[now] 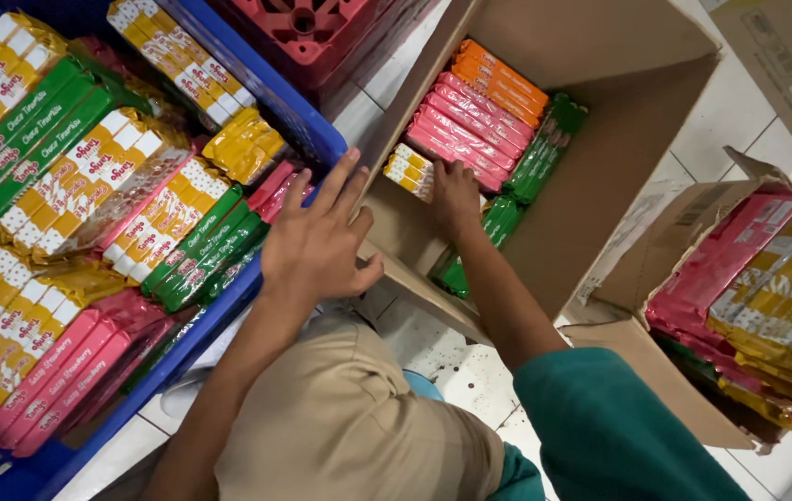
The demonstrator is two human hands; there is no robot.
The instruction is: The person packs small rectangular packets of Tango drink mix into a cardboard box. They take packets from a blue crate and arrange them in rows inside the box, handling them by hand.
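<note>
My left hand (317,237) hovers with fingers spread over the right rim of a blue plastic crate (298,111), holding nothing. The crate is full of long snack packets in yellow and white (71,176), green (201,255) and pink (52,380). My right hand (456,199) reaches into an open cardboard box (591,186) and grips the end of a yellow and white packet (410,172) at the box's near left. Rows of pink packets (470,130), orange packets (502,79) and green packets (544,148) lie packed in the box.
A red plastic crate (308,32) stands behind the blue one. A second cardboard box (656,269) at the right holds pink and yellow packets (767,288). Another carton (790,65) sits at the top right. The floor is white tile (739,121). My knee in beige trousers (349,427) is below.
</note>
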